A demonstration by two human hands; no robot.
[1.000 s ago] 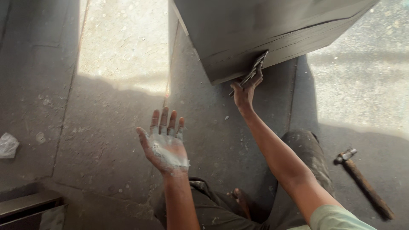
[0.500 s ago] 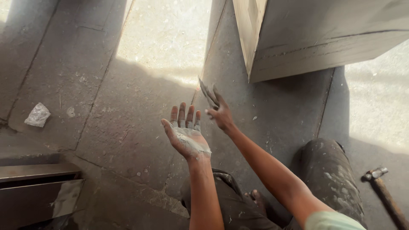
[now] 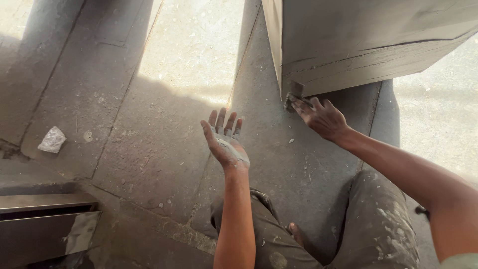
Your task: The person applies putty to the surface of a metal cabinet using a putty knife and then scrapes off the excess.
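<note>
My left hand is held palm up over the concrete floor, fingers apart, with a lump of pale grey putty resting on the palm. My right hand grips a small putty knife and presses its blade against the lower corner of a large grey wooden cabinet. The cabinet rises at the upper right, and cracks run along its bottom edge. My knees in stained trousers fill the lower middle.
A crumpled white scrap lies on the floor at the left. A dark metal frame sits at the lower left corner. Sunlit concrete lies beyond my hands.
My right hand has moved with the putty knife from beside my left palm up and right to the cabinet's lower corner. The view shifted left; the hammer is out of sight.
</note>
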